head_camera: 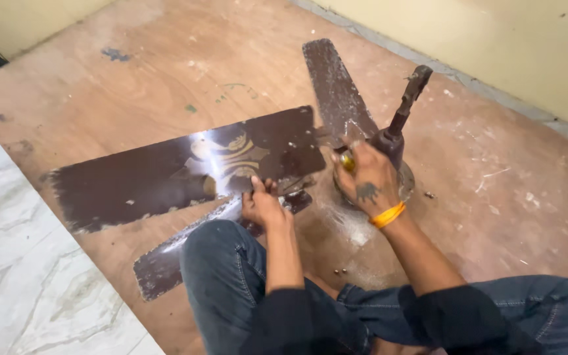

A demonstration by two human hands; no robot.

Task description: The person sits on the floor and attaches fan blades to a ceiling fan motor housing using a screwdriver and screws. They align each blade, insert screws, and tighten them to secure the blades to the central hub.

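Here, going from the left of the frame, I see a pale tiled floor (21, 289) and then a brown wooden board (165, 66) on which a ceiling fan lies dismantled. I count three dark brown fan blades: a big glossy blade (179, 171) across the middle left, a lower blade (165, 263) half hidden by my knee, and an upper blade (336, 85) pointing to the top centre. My left hand (261, 204) has its fingers clamped together on the inner end of the big glossy blade, I judge to keep it steady near the hub. My right hand (366, 181) curls over the fan motor (392, 148) in the centre right; whether those fingers grip a tool I cannot tell. One rod (410, 98) rises from the motor. Two small screws (340, 270) lie loose near my legs.
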